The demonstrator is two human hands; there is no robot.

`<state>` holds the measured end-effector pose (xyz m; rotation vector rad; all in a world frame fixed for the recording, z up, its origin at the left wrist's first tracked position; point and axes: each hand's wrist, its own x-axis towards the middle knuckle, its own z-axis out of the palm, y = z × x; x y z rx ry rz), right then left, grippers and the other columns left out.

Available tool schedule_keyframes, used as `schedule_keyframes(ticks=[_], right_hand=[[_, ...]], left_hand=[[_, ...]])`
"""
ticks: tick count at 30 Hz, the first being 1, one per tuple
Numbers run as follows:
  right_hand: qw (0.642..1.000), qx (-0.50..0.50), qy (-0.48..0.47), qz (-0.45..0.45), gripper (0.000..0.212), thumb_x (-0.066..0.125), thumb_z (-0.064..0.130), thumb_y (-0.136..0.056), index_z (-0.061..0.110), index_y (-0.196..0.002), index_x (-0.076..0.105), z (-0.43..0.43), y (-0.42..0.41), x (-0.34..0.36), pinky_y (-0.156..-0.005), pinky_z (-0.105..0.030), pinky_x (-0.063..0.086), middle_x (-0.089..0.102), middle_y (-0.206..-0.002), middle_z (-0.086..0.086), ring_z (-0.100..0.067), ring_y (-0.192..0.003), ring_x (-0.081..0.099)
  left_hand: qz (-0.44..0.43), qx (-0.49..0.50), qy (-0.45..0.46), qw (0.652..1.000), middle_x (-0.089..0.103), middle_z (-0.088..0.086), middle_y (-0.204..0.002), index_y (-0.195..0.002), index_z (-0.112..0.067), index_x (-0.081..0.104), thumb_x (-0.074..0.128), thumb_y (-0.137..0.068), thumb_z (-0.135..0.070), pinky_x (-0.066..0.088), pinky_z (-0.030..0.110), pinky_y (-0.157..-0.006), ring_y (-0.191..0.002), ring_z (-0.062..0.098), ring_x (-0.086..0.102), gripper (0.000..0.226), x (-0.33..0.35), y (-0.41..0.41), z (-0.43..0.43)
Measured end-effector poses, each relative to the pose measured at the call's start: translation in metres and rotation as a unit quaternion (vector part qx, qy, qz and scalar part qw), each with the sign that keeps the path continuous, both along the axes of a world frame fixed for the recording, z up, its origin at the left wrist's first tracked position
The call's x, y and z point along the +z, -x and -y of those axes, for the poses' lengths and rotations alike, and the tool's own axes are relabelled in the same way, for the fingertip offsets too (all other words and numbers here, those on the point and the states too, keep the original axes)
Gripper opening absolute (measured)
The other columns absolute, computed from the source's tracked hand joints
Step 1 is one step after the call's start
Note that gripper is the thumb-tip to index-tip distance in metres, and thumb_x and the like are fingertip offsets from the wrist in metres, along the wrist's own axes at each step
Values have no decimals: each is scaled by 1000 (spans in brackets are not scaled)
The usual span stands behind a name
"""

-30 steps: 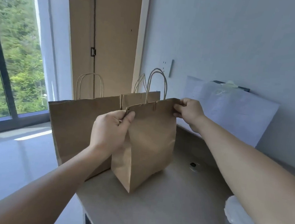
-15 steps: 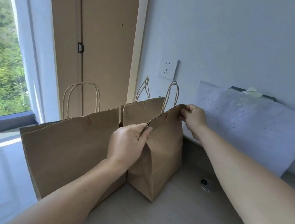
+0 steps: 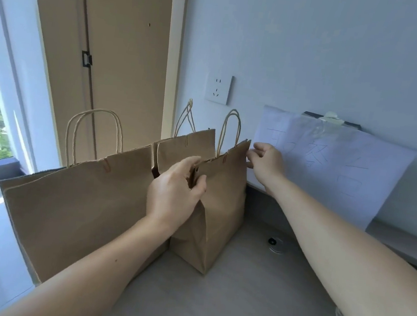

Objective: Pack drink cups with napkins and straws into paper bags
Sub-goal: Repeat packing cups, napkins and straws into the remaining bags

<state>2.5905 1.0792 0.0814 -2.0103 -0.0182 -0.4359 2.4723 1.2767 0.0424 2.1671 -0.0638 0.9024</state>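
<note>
On the tabletop (image 3: 251,298), just beside a wide paper bag (image 3: 79,208), the narrow paper bag (image 3: 219,211) is standing upright while the left hand (image 3: 174,193) is gripping its near rim with curled fingers and the right hand (image 3: 266,162) is pinching its far corner.

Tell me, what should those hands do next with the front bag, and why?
Probably draw the hands apart to spread the front bag open. The left hand grips its near rim corner, the right hand pinches the far corner, and the top looks narrow, likely too tight for packing.
</note>
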Motion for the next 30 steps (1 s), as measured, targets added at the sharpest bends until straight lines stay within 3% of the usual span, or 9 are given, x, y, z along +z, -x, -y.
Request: schedule_keyframes(ticks=[1,3,7,11,13,18,26,30], right_hand=[[1000,3,0,2,41,59,16,-95,7,-135,53,4,8,2,-96,-39,53,63,-127,-9,-19,-95,68],[1000,7,15,5,43,61,18,-95,7,-135,51,15,25,7,-91,-36,55,61,-129,-8,-13,-88,65],[990,19,142,-11,53,65,29,-93,10,-140,48,47,69,18,-104,-42,47,56,-138,-5,-19,-118,58],[948,56,309,-57,61,60,42,-95,14,-146,41,88,127,28,-111,-34,36,45,-150,-3,-19,-136,44],[934,53,348,-63,63,59,45,-95,16,-147,40,113,163,32,-111,-32,33,41,-153,0,-18,-139,40],[924,9,375,-71,62,61,48,-93,18,-144,44,185,264,41,-104,-29,36,43,-150,0,-21,-133,45],[916,-82,372,-128,60,60,47,-94,14,-143,46,317,436,20,-109,-35,35,44,-149,-6,-23,-135,42],[912,-118,361,-155,58,61,44,-94,12,-141,49,370,503,5,-109,-31,32,44,-149,-8,-23,-136,41]], left_hand=[[7,-3,-17,1000,64,-19,-109,-130,-33,58,67,-87,-30,42,25,-78,-99,7,57,44,2,1,2],[59,21,-77,995,55,-6,-134,-144,-26,45,71,-83,-25,38,35,-98,-123,19,48,67,7,5,8],[119,38,-173,977,43,4,-148,-147,-20,42,73,-77,-26,20,47,-114,-139,27,30,76,18,27,37],[73,-14,-232,970,36,5,-153,-146,-18,42,64,-84,-36,10,44,-116,-145,28,22,68,25,54,81],[29,-45,-254,966,32,4,-155,-147,-19,39,56,-89,-43,11,43,-116,-147,26,17,65,29,70,110],[-19,-116,-269,956,30,2,-157,-149,-22,33,48,-92,-51,17,42,-116,-147,23,17,65,36,129,192],[-83,-211,-341,912,37,3,-150,-143,-21,40,48,-91,-52,27,44,-111,-139,26,31,61,31,244,325],[-114,-258,-356,891,40,5,-148,-143,-20,40,52,-88,-53,28,45,-110,-138,28,33,65,24,293,388]])
